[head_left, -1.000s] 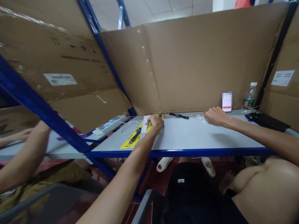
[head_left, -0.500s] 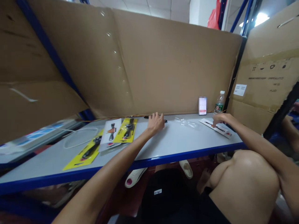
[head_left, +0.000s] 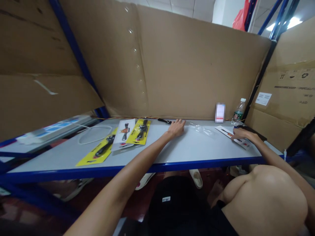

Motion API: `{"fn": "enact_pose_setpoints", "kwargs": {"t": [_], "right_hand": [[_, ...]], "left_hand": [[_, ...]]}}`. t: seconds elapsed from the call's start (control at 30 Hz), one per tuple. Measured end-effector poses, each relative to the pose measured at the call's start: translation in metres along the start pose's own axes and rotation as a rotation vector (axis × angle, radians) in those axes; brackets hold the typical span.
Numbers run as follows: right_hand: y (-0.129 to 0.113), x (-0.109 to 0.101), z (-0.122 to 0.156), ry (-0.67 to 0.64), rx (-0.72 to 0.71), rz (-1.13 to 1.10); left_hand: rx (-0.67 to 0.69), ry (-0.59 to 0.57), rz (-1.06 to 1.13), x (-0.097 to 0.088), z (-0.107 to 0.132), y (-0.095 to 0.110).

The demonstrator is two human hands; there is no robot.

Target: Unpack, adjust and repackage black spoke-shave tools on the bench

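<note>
My left hand (head_left: 176, 127) is curled over the right part of a black spokeshave (head_left: 164, 121) lying near the back of the shelf. Its left handle sticks out past my fingers; the rest is hidden under the hand. On the right, my right hand (head_left: 240, 133) has bent fingers on a white printed card (head_left: 225, 132) with a tool picture, which lies flat. Between my hands sits a clear plastic blister shell (head_left: 200, 128). To the left, yellow-carded spokeshaves (head_left: 140, 131) lie beside a white card (head_left: 123, 131) showing the same kind of tool.
A phone (head_left: 220, 113) leans against the cardboard back wall (head_left: 184, 72). A water bottle (head_left: 239, 111) stands beside it, with a dark flat object (head_left: 257, 133) near my right hand. A white cable (head_left: 93, 139) loops at the left. The blue shelf edge (head_left: 172, 167) runs in front.
The whole view has shifted, so most things appear farther right. My left hand has slid slightly right along the spokeshave, exposing more of its left handle. My right hand stays on the card.
</note>
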State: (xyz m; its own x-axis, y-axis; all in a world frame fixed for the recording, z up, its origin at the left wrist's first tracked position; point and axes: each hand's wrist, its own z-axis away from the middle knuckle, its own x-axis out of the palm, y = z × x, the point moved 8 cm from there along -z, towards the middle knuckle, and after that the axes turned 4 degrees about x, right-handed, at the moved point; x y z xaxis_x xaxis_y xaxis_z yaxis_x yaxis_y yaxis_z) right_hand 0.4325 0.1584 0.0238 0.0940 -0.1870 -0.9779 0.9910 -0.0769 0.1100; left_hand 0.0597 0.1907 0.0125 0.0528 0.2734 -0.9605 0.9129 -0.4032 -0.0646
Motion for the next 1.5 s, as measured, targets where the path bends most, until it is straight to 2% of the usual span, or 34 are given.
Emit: {"fn": "enact_pose_setpoints", "kwargs": {"t": [0.13,0.23,0.37,0.43,0.53,0.63,0.7,0.83,0.97,1.03,1.1,1.27,1.37,1.5], "right_hand": [[0.002,0.001,0.005,0.086,0.042,-0.023],[0.002,0.004,0.007,0.124,0.035,-0.015],[0.003,0.008,0.006,0.139,0.031,-0.013],[0.003,0.008,0.01,0.155,0.056,-0.011],[-0.007,0.007,0.021,0.163,0.07,0.005],[-0.023,0.002,0.032,0.176,0.004,0.043],[-0.027,-0.003,0.036,0.191,-0.008,0.049],[-0.03,-0.01,0.035,0.155,-0.037,0.082],[-0.04,-0.019,0.023,0.005,-0.071,0.187],[-0.05,-0.035,0.018,-0.005,-0.082,0.27],[-0.064,-0.061,0.019,0.057,-0.089,0.316],[-0.112,-0.122,0.046,0.211,-0.146,0.347],[-0.145,-0.14,0.065,0.278,-0.211,0.364],[-0.186,-0.143,0.066,0.321,-0.31,0.357]], "left_hand": [[0.169,-0.043,0.074,0.01,-0.021,0.035],[0.29,-0.079,0.236,0.013,-0.04,0.064],[0.246,-0.172,0.465,0.017,-0.064,0.085],[0.221,-0.213,0.437,0.02,-0.069,0.09],[0.251,-0.225,0.221,0.021,-0.066,0.097],[0.3,-0.215,0.004,0.02,-0.06,0.099],[0.327,-0.163,-0.055,0.013,-0.055,0.1],[0.364,-0.05,-0.045,-0.006,-0.041,0.101],[0.389,0.015,0.032,-0.013,-0.03,0.101],[0.41,0.011,0.073,-0.011,-0.025,0.105],[0.437,0.045,0.083,-0.011,-0.02,0.11],[0.453,0.137,-0.039,-0.027,-0.004,0.118],[0.391,0.185,-0.094,-0.051,0.008,0.102],[0.214,0.277,-0.12,-0.074,0.029,0.05]]}}
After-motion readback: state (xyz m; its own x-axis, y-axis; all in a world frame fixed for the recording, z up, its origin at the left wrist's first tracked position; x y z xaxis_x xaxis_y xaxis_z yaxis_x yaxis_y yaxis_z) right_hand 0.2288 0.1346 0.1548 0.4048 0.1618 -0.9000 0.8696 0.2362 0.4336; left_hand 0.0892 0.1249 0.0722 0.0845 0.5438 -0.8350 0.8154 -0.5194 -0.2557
